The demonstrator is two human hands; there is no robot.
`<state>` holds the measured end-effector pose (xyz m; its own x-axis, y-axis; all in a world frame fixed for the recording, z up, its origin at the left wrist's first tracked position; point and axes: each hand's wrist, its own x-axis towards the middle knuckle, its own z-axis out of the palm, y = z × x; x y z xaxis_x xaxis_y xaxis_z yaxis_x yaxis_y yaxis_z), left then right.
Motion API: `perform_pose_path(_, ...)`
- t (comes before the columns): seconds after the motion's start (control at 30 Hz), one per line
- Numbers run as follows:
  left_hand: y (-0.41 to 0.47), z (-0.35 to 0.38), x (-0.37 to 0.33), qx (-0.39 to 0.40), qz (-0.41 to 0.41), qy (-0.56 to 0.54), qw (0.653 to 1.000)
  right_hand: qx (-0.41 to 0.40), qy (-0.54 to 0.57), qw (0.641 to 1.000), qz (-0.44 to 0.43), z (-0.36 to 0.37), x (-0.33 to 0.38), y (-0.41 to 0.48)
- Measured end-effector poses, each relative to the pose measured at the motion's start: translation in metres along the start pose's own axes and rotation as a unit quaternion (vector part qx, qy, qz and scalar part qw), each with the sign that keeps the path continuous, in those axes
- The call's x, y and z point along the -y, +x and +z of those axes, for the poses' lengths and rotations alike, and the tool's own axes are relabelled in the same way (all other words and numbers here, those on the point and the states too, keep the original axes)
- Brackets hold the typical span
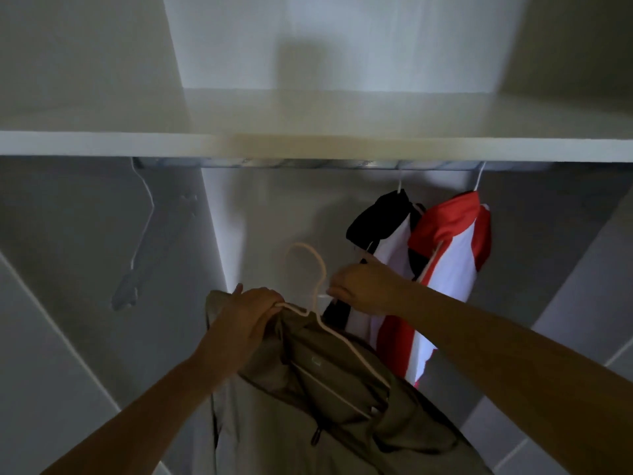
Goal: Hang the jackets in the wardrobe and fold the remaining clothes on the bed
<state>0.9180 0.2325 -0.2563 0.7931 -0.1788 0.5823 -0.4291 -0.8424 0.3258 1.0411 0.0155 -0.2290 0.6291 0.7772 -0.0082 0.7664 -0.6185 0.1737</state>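
An olive-grey jacket (329, 399) sits on a white hanger (317, 269) held below the wardrobe rail (274, 163). My left hand (246, 313) grips the jacket's shoulder together with the hanger's left arm. My right hand (363, 286) pinches the hanger at the base of its hook. The hook is free, well under the rail. Two jackets hang on the rail at the right: a black and white one (390, 228) and a red and white one (455, 241).
A white shelf (102, 144) runs across just above the rail. One bare white hanger (145, 214) hangs at the rail's left end. Wardrobe side walls close in left and right; a grey tiled floor (548, 423) shows at the lower right.
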Motion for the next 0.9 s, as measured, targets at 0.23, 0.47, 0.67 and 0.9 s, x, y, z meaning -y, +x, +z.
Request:
perform_pose_path(0.23,0.069,0.026,0.05,0.035,-0.004,0.017,0.999,-0.033,0.443,0.877,0.184,-0.01,-0.022,-0.025)
perform_pose_path(0.47,0.136,0.031,0.082,0.052,-0.012,-0.034,0.998,-0.091,0.398,0.9,0.151,-0.009,-0.006,0.004)
perform_pose_path(0.67,0.193,0.036,0.1,0.023,-0.036,-0.024,0.999,-0.212,0.311,0.897,0.232,-0.03,-0.039,0.056)
perform_pose_path(0.9,0.203,0.06,0.101,0.031,-0.118,0.01,0.993,-0.198,0.254,0.91,0.26,-0.022,-0.048,0.079)
